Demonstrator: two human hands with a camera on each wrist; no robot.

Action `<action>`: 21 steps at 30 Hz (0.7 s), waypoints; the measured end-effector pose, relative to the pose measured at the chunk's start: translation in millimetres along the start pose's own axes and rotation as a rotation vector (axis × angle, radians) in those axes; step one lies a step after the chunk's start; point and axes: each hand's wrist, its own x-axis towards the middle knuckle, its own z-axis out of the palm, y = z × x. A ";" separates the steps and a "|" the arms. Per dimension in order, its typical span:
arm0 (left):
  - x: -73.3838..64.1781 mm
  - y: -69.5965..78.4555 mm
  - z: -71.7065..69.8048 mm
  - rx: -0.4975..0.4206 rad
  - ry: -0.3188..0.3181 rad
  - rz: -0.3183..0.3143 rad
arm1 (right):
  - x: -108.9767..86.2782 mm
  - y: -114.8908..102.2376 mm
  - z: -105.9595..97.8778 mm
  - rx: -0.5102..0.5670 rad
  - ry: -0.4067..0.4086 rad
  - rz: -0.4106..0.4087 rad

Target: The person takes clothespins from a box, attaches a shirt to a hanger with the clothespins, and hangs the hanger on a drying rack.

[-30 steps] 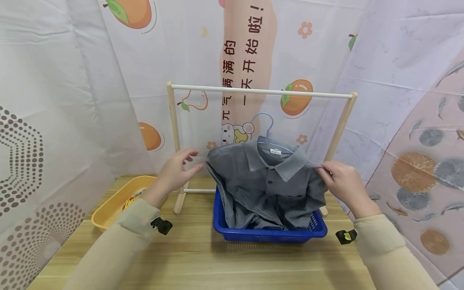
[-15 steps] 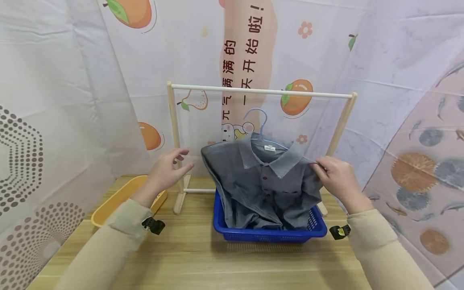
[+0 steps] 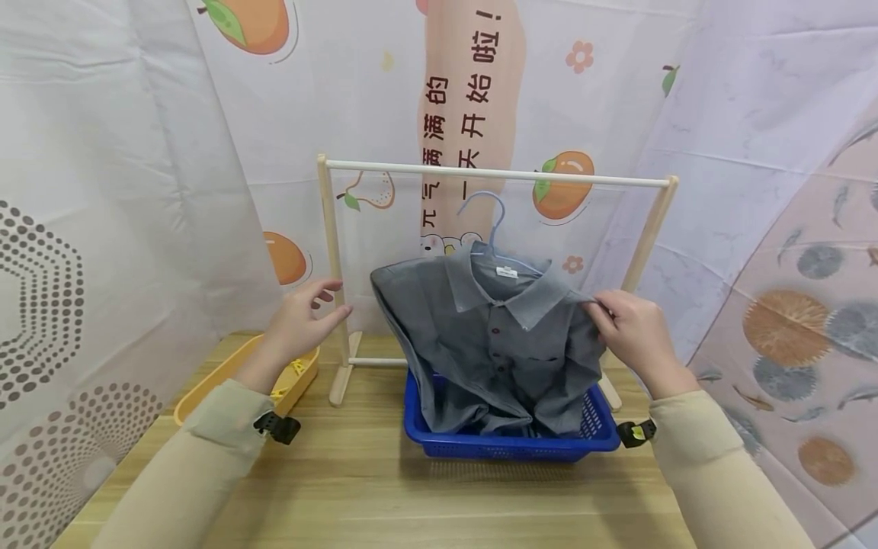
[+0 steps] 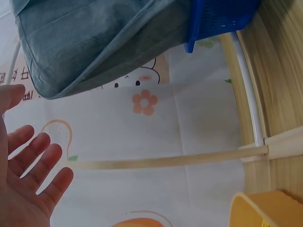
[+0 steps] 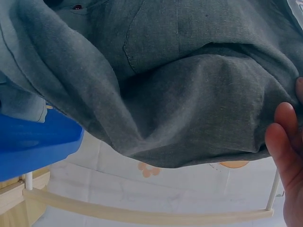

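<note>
**Grey shirt held up over the blue basket**

A printed curtain (image 3: 480, 84) with oranges and Chinese characters hangs behind a wooden table (image 3: 384, 496). On the table stands a small drying rack (image 3: 494, 174), with pale wooden posts and a white top bar.

A grey shirt (image 3: 490, 335) on a light blue hanger (image 3: 488, 221) hangs in front of the rack, below its bar; the hanger's hook does not reach the bar. The shirt's collar and shoulders are raised, while its lower part trails down into the blue basket (image 3: 507, 444) that stands on the table in front of the rack. A yellow tray (image 3: 206, 389) sits at the table's left edge, well apart from the basket.

The right hand (image 3: 634, 335) pinches the shirt at its right shoulder, fingers curled on the cloth; in the right wrist view only a finger or two (image 5: 284, 142) shows at the cloth's edge, so the exact hold is hard to make out there. The left hand (image 3: 302, 320) is beside the rack's left post, near the shirt's left shoulder but apart from it, its fingers (image 4: 33, 161) spread and relaxed, holding nothing.
</note>
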 end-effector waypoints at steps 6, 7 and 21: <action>-3.1 -4.2 -10.7 0.006 0.027 -0.011 | 6.9 -3.3 2.6 0.012 0.019 0.000; -3.3 -5.1 -12.3 0.012 0.032 -0.015 | 8.1 -3.9 3.1 0.012 0.021 0.003; -10.0 -22.4 -35.9 0.076 0.072 -0.050 | 22.5 -16.7 14.6 0.045 0.065 -0.016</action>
